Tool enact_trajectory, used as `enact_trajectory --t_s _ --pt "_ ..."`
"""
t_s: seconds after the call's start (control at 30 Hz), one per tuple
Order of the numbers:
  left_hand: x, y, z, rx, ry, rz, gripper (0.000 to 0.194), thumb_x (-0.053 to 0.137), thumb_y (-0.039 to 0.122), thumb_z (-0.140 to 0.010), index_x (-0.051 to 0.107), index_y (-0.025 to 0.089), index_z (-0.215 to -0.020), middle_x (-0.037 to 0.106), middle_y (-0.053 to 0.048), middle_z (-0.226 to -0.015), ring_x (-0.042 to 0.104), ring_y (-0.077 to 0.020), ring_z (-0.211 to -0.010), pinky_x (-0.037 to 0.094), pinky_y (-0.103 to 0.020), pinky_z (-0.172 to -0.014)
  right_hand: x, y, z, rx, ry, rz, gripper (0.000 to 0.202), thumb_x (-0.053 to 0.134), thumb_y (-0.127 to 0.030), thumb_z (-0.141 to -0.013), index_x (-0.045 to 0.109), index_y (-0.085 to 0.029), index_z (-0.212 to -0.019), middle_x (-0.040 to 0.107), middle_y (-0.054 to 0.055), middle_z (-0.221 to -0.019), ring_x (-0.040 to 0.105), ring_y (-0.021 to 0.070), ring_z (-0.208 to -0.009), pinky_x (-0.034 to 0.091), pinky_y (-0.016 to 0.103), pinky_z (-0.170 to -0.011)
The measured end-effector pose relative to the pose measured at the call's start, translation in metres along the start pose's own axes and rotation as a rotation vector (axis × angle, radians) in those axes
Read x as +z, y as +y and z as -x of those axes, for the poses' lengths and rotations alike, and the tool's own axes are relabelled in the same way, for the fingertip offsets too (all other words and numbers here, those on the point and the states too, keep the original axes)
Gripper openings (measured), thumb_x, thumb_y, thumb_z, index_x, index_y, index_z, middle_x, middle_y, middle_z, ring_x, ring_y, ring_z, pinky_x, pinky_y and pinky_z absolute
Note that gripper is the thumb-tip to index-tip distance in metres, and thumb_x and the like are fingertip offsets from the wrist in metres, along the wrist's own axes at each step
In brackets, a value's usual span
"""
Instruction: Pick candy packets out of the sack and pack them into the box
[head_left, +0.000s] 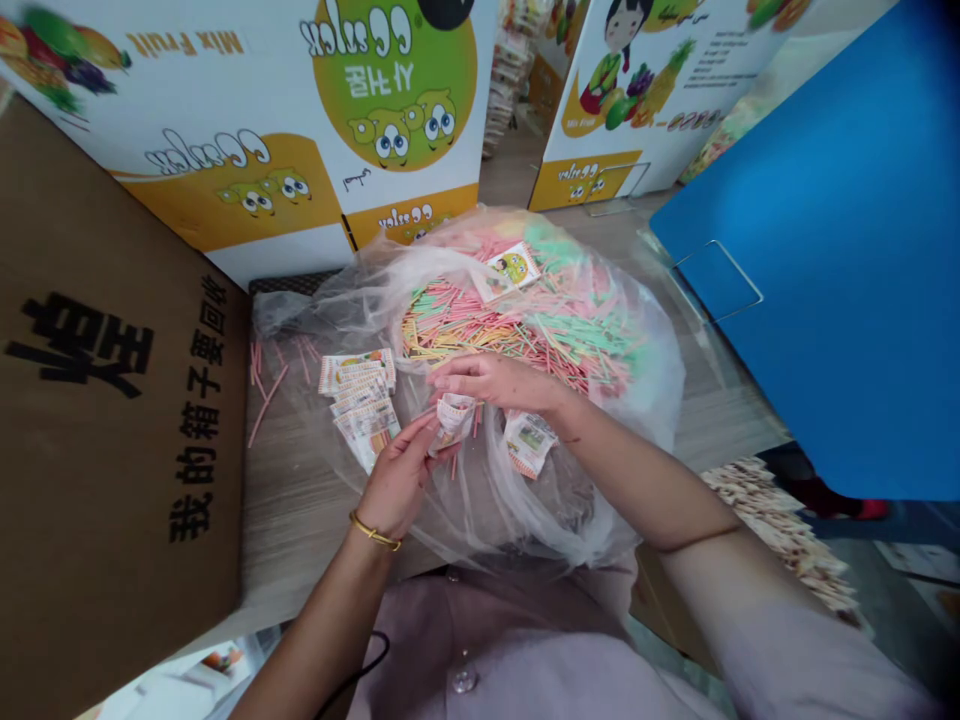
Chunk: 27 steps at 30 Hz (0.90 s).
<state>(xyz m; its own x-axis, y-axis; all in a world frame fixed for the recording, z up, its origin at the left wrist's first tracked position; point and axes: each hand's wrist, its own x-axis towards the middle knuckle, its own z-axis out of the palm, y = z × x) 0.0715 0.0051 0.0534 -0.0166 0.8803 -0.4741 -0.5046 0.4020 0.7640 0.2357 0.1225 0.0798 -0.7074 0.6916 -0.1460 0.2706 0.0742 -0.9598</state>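
My left hand, with a gold bangle at its wrist, grips a small printed paper packet between thumb and fingers. Just above the packet's upper edge is my right hand, its fingers pointing left and held close together. What lies between those fingertips is hidden. Thin pink sticks show beside and below the packet. Behind my hands spreads a heap of pink, green and yellow candy sticks in a clear plastic bag. A stack of printed packets lies left of my hands; another packet rests under my right forearm.
A printed packet lies on top of the heap. Loose pink sticks are at the left. A brown carton borders the left, printed cartons the back, and a blue panel the right. More packets are piled lower right.
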Motion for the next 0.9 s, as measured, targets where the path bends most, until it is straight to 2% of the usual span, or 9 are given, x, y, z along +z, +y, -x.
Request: enact_trajectory --t_s 0.13,0.23,0.33,0.4,0.53,0.63,0.73,0.83,0.9 --pt "0.003 -0.004 0.000 -0.029 0.003 0.006 0.031 0.083 0.041 -0.072 0.078 0.023 -0.097 0.078 -0.006 -0.114 0.069 -0.0287 -0.114 0.056 -0.045 -0.097 0.003 -0.001 -0.007 0.056 -0.005 -0.140 0.021 0.059 -0.032 -0.094 0.070 -0.017 -0.103 0.077 0.003 -0.096 0.070 0.0149 -0.085 0.052 0.029 -0.083" --pt "-0.001 0.004 -0.002 -0.017 0.008 0.041 0.030 0.080 0.040 -0.076 0.077 0.021 -0.099 0.076 -0.006 -0.117 0.070 -0.0259 -0.109 0.058 -0.043 -0.096 -0.003 -0.001 -0.007 0.029 0.207 -0.099 0.019 0.055 -0.030 -0.096 0.067 -0.017 -0.103 0.075 0.005 -0.100 0.069 0.0137 -0.085 0.051 0.028 -0.082" --pt "-0.013 0.020 -0.004 0.054 0.075 0.103 0.020 0.076 0.034 -0.081 0.075 0.022 -0.097 0.077 -0.004 -0.113 0.069 -0.0223 -0.109 0.058 -0.041 -0.098 -0.005 0.001 -0.001 0.024 0.310 0.209 0.020 0.053 -0.031 -0.097 0.067 -0.017 -0.098 0.073 0.003 -0.094 0.065 0.0144 -0.081 0.046 0.028 -0.078" --pt "-0.021 0.031 -0.004 0.104 0.125 0.129 0.013 0.072 0.028 -0.084 0.074 0.021 -0.095 0.077 -0.003 -0.111 0.067 -0.0207 -0.114 0.057 -0.041 -0.102 0.003 0.006 0.005 0.004 0.227 0.478 0.019 0.054 -0.028 -0.097 0.069 -0.017 -0.093 0.071 0.003 -0.090 0.062 0.0160 -0.082 0.044 0.029 -0.079" --pt "-0.029 0.041 -0.002 0.141 0.172 0.129 0.013 0.067 0.026 -0.088 0.074 0.021 -0.098 0.075 -0.003 -0.119 0.063 -0.0205 -0.124 0.055 -0.040 -0.106 0.033 0.023 0.011 -0.088 0.109 0.997 0.015 0.055 -0.016 -0.095 0.069 -0.013 -0.100 0.068 0.014 -0.105 0.058 0.0253 -0.101 0.042 0.039 -0.090" --pt "-0.028 0.035 0.000 0.121 0.169 0.118 0.017 0.071 0.034 -0.087 0.074 0.019 -0.094 0.078 -0.005 -0.110 0.062 -0.0233 -0.126 0.054 -0.042 -0.106 0.045 0.030 0.007 -0.139 0.116 1.151 0.019 0.051 -0.011 -0.095 0.068 -0.011 -0.101 0.066 0.019 -0.108 0.056 0.0300 -0.106 0.042 0.044 -0.092" --pt "-0.026 0.025 0.002 0.111 0.137 0.088 0.022 0.077 0.036 -0.081 0.074 0.021 -0.097 0.077 -0.005 -0.110 0.066 -0.0235 -0.120 0.055 -0.044 -0.105 0.037 0.019 0.004 -0.147 0.220 0.985 0.021 0.048 -0.016 -0.099 0.068 -0.011 -0.101 0.068 0.017 -0.103 0.057 0.0292 -0.106 0.043 0.044 -0.095" --pt "-0.022 0.019 0.004 0.137 0.083 0.013 0.028 0.082 0.041 -0.075 0.077 0.021 -0.093 0.077 -0.004 -0.109 0.070 -0.0226 -0.106 0.056 -0.042 -0.101 0.021 -0.006 0.007 -0.118 0.382 0.532 0.026 0.048 -0.023 -0.100 0.061 -0.016 -0.122 0.070 0.010 -0.101 0.064 0.0229 -0.098 0.047 0.039 -0.092" --pt "-0.019 0.017 0.006 0.160 0.052 -0.043 0.031 0.083 0.045 -0.073 0.078 0.021 -0.091 0.078 -0.004 -0.106 0.071 -0.0218 -0.101 0.057 -0.041 -0.100 0.014 -0.023 0.010 -0.172 0.413 0.201 0.035 0.045 -0.025 -0.101 0.051 -0.023 -0.136 0.071 0.005 -0.105 0.068 0.0188 -0.095 0.051 0.035 -0.090"
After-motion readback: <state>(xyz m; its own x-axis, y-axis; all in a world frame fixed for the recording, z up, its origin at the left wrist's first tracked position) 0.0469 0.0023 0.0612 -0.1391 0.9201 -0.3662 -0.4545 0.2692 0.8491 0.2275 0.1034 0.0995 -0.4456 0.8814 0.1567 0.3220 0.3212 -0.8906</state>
